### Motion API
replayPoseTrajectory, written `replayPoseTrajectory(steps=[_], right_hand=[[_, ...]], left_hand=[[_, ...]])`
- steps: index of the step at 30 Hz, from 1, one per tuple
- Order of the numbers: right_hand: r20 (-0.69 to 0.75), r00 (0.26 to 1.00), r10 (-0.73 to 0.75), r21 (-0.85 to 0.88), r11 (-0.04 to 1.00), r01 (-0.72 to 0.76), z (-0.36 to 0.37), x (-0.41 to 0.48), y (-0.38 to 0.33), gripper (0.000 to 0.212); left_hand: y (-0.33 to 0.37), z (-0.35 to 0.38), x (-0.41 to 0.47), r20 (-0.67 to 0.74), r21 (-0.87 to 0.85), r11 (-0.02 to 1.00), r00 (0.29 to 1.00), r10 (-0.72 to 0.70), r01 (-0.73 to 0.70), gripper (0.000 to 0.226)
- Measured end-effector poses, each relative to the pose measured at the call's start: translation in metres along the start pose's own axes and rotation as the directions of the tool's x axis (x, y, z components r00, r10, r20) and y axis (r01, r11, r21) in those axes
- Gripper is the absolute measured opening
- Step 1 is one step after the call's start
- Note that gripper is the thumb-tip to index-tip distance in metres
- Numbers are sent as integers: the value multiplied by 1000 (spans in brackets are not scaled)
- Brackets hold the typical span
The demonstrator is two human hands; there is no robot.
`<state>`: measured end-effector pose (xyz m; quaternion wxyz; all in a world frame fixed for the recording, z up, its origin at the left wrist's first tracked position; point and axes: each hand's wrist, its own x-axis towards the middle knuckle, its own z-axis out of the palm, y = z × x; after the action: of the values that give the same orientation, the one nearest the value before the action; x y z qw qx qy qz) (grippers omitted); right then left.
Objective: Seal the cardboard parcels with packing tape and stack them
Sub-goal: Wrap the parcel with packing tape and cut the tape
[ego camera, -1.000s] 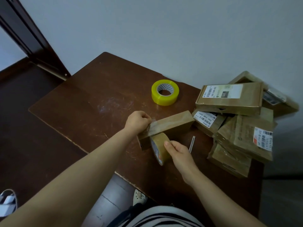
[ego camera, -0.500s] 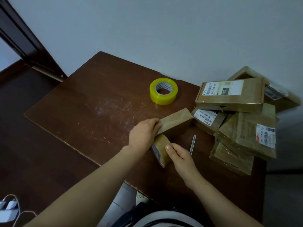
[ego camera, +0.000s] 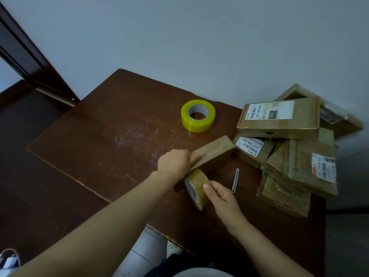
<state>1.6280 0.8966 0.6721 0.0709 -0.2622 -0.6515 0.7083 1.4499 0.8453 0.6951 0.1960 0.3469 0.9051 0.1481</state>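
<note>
Left hand (ego camera: 174,162) flat on oblong cardboard parcel (ego camera: 216,149), right hand (ego camera: 221,196) gripping glossy tan tape roll (ego camera: 194,183)

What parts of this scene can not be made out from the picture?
Head view only.
- Near end of the parcel: hidden by the left hand and the brown tape roll, held by the right hand.
- Label print on the stacked parcels: too small.
- Thin metal tool: too small to identify.
- White object, bottom left: cut off by the edge.
</note>
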Motion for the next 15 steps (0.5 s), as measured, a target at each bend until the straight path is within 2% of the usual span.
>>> replayPoseTrajectory(steps=[3, 8, 13, 15], right_hand=[[0, 1000, 13, -14, 1000, -13, 0, 3, -2, 25], [-32, 999, 11, -1, 1000, -11, 0, 2, -1, 23], [-38, 999, 10, 3, 1000, -9, 1, 5, -1, 24], [-41, 999, 2, -1, 1000, -2, 0, 4, -1, 25]], left_hand=[[-1, 1, 3, -66, 6, 999, 997, 41, -41, 56], [0, 3, -2, 54, 88, 996, 999, 1, -6, 60], [0, -8, 5, 93, -58, 998, 996, -9, 14, 59], [-5, -6, 3, 60, -113, 993, 998, 34, -27, 55]])
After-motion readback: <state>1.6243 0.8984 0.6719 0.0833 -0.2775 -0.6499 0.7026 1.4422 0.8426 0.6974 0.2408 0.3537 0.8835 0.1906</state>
